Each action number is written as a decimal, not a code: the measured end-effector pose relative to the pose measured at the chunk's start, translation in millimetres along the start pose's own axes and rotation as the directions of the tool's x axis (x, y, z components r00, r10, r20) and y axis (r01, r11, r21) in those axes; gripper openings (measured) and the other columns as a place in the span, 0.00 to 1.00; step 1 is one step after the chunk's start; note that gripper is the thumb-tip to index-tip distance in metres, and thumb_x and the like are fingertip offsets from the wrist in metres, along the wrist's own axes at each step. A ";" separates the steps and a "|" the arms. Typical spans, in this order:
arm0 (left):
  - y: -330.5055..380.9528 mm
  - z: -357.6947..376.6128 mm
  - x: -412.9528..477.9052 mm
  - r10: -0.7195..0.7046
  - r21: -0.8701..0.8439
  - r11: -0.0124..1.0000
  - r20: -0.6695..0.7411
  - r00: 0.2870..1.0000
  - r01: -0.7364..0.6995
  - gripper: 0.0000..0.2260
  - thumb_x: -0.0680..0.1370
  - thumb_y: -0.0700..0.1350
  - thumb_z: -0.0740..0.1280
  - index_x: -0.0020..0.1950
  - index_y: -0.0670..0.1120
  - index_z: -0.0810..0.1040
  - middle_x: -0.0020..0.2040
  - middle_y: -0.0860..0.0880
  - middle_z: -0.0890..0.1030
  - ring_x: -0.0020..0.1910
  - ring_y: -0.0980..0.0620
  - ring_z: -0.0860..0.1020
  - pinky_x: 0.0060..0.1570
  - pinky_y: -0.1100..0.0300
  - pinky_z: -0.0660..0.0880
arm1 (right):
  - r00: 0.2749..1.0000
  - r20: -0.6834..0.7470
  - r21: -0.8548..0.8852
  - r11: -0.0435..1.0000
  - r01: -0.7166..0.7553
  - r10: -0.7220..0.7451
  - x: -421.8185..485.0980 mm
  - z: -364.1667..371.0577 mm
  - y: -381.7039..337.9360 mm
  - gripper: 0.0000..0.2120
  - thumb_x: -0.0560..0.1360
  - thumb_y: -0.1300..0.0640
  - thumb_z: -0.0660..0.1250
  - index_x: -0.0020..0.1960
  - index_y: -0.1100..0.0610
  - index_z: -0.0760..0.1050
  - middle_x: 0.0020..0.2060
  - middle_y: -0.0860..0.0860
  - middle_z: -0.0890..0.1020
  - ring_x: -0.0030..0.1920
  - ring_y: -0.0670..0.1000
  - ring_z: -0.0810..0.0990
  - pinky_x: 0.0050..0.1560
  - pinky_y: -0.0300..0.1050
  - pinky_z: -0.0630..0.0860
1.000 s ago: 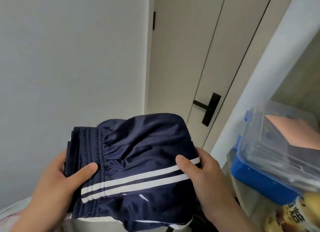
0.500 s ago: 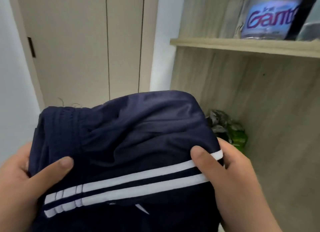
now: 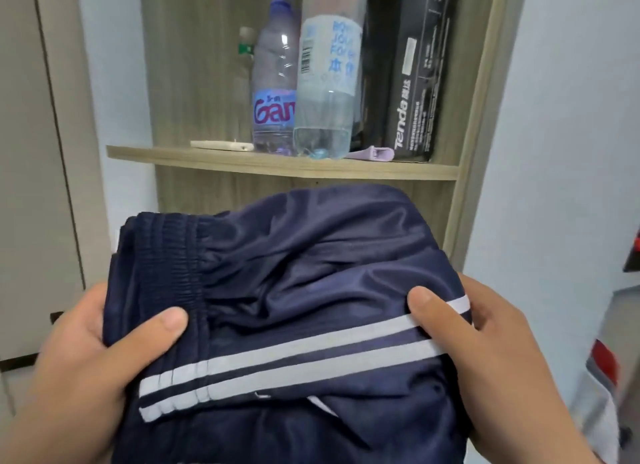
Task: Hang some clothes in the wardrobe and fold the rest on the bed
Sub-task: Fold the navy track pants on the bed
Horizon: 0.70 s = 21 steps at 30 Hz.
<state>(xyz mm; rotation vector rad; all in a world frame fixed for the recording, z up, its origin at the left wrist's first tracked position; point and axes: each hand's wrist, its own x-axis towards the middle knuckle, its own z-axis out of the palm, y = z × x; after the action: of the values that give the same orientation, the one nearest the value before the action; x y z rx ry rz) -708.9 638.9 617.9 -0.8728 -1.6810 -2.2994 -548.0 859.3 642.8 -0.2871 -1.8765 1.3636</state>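
A pair of navy shorts with two white side stripes is held up, already folded into a compact bundle, in front of a wooden shelf. The elastic waistband end is gripped by the left hand, thumb pressed on top and fingers curled beneath; the striped end is gripped in the same way by the right hand. Both hands are thus closed round the cloth, and the bundle is carried clear of any surface, below the shelf edge and not touching it.

On the shelf a blue-labelled bottle, a clear bottle and a black box are seen standing close together.

The step in hand appears to be the carrying of the folded shorts to where they will be stored; the bed is not in view. For this to be done well, the thumbs should be kept pressed on the top layer so that the slippery fabric is not allowed to slide open. The bundle should be kept level, with both ends supported equally, and lowered flat onto its resting place before either grip is released. The loose lower fold near the stripes looks most likely to slip, and should be tucked under.
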 end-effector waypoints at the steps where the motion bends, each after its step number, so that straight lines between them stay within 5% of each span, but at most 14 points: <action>1: -2.9 10.0 1.5 0.041 0.016 0.999 0.116 0.992 -0.043 0.13 0.62 0.63 0.78 0.43 0.61 0.85 0.40 0.62 0.85 0.39 0.65 0.82 0.36 0.71 0.78 | 0.999 -0.040 -0.012 1.000 -0.007 0.007 -3.6 -8.8 -2.4 0.17 0.62 0.42 0.69 0.47 0.50 0.82 0.39 0.52 0.85 0.43 0.54 0.85 0.47 0.58 0.81; 2: -3.6 24.8 2.5 0.036 -0.023 0.999 0.159 0.987 -0.033 0.24 0.56 0.67 0.79 0.46 0.57 0.85 0.43 0.60 0.85 0.40 0.65 0.83 0.37 0.69 0.79 | 0.997 -0.080 -0.029 1.000 -0.010 0.007 -7.7 -17.8 -4.3 0.19 0.62 0.41 0.69 0.48 0.49 0.82 0.40 0.53 0.86 0.44 0.55 0.85 0.50 0.60 0.81; 5: -12.2 50.3 1.1 0.059 -0.156 0.988 0.242 0.969 -0.021 0.32 0.57 0.60 0.80 0.56 0.46 0.82 0.50 0.44 0.86 0.44 0.50 0.86 0.37 0.58 0.82 | 0.979 -0.202 -0.076 0.997 -0.008 -0.008 -23.6 -43.7 -11.8 0.21 0.59 0.38 0.70 0.50 0.45 0.83 0.41 0.51 0.87 0.44 0.55 0.86 0.55 0.57 0.80; 9: -16.2 89.5 -3.4 0.028 -0.245 0.968 0.338 0.941 0.059 0.37 0.53 0.62 0.82 0.58 0.47 0.81 0.53 0.40 0.85 0.50 0.36 0.84 0.47 0.37 0.80 | 0.944 -0.328 -0.194 0.981 -0.030 -0.036 -49.6 -68.2 -26.4 0.40 0.48 0.22 0.71 0.53 0.44 0.82 0.41 0.51 0.87 0.43 0.54 0.86 0.34 0.52 0.81; 11: -11.5 109.6 -4.7 0.020 -0.266 0.960 0.387 0.922 0.090 0.35 0.53 0.63 0.81 0.56 0.51 0.83 0.53 0.43 0.85 0.50 0.38 0.84 0.49 0.35 0.79 | 0.920 -0.392 -0.201 0.978 -0.056 -0.028 -61.2 -81.4 -33.9 0.40 0.49 0.22 0.71 0.53 0.45 0.82 0.43 0.51 0.87 0.45 0.55 0.86 0.35 0.51 0.81; 15: -10.0 150.3 -7.5 0.054 -0.212 0.974 0.542 0.839 0.075 0.27 0.55 0.61 0.78 0.53 0.59 0.83 0.51 0.50 0.86 0.49 0.45 0.85 0.52 0.37 0.76 | 0.847 -0.531 -0.161 0.985 -0.066 -0.030 -79.0 -116.0 -33.8 0.46 0.47 0.22 0.74 0.58 0.46 0.81 0.49 0.53 0.87 0.51 0.58 0.85 0.61 0.68 0.74; 18: -11.1 179.5 -17.4 0.048 -0.160 0.985 0.593 0.804 0.059 0.25 0.56 0.62 0.74 0.52 0.63 0.81 0.49 0.55 0.86 0.48 0.52 0.85 0.50 0.40 0.78 | 0.782 -0.622 -0.181 0.980 -0.084 -0.048 -92.6 -138.5 -30.9 0.45 0.45 0.23 0.75 0.57 0.46 0.82 0.49 0.52 0.87 0.52 0.57 0.85 0.60 0.68 0.75; 21: -8.7 208.0 -36.0 0.034 -0.121 0.991 0.607 0.794 0.050 0.19 0.58 0.60 0.76 0.47 0.67 0.80 0.42 0.63 0.84 0.41 0.64 0.82 0.43 0.53 0.76 | 0.718 -0.691 -0.251 0.960 -0.127 -0.085 -106.6 -158.2 -27.0 0.44 0.47 0.23 0.74 0.57 0.45 0.81 0.48 0.50 0.87 0.50 0.53 0.86 0.48 0.62 0.81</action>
<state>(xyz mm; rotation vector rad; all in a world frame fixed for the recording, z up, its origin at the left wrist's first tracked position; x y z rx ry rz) -608.9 824.6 632.3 -1.7999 -1.7394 -2.2939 -359.3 897.4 636.4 -0.8504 -1.3940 0.8054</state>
